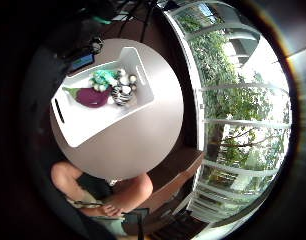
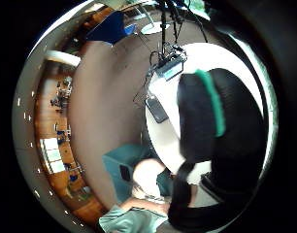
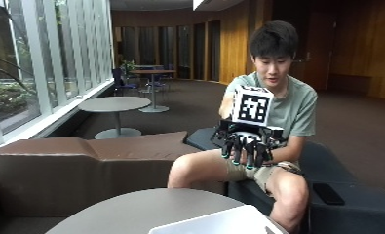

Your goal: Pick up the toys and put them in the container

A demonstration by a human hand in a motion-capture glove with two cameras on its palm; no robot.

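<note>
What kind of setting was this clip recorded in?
Probably a lounge or common area of a public building, not a lab. The outside view shows tall floor-to-ceiling windows, round grey pedestal tables down a carpeted hall, and a long brown upholstered bench. The white plastic container sits on a similar round table.

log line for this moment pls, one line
right hand: raised above table, fingers hanging straight, holding nothing | toys: purple, green, striped and small balls all in white container | left on table: none seen
</note>
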